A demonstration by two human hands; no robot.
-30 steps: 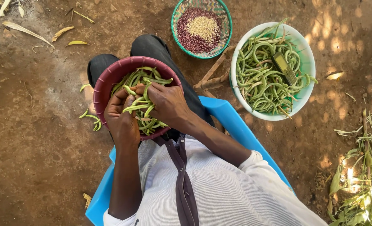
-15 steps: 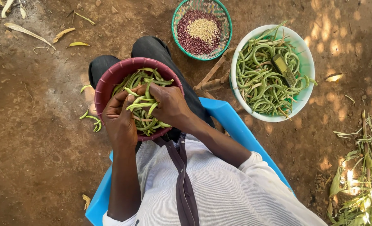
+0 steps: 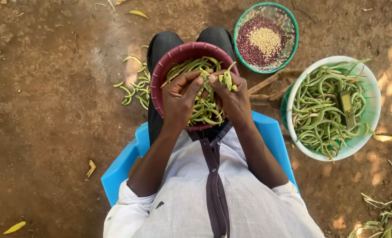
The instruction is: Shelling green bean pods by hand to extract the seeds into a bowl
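A: Now, item one: left hand point(image 3: 180, 99)?

B: Closed, fingertips pinching a green pod point(image 3: 206, 83) over the maroon bowl point(image 3: 169, 66) on the lap. A second ago it lay lower in the bowl, among the pods.

A: Item two: right hand point(image 3: 233, 99)?

B: Closed on the same pod, thumb and fingers meeting the left hand's at the pod's middle. It has come up and inward since the earlier view; both hands now join at the bowl's centre. The pod looks split between them, so I judge a shelling stroke is under way.

A: Item three: bowl contents?

B: Loose green pods point(image 3: 202, 112), heaped under the wrists, much as before.

A: Item four: surroundings?

B: White basin point(image 3: 372, 110), right, full of long green pods, a dark flat object lying on top. Green woven basket point(image 3: 288, 17), beyond, holding dark red seeds with a pale heap in the middle. Spent pods point(image 3: 134, 88) on the dirt ground point(image 3: 41, 132) left of the knee. Blue chair point(image 3: 125, 163) under the person.

A: Any shift there?

B: None visible; only the hands changed.
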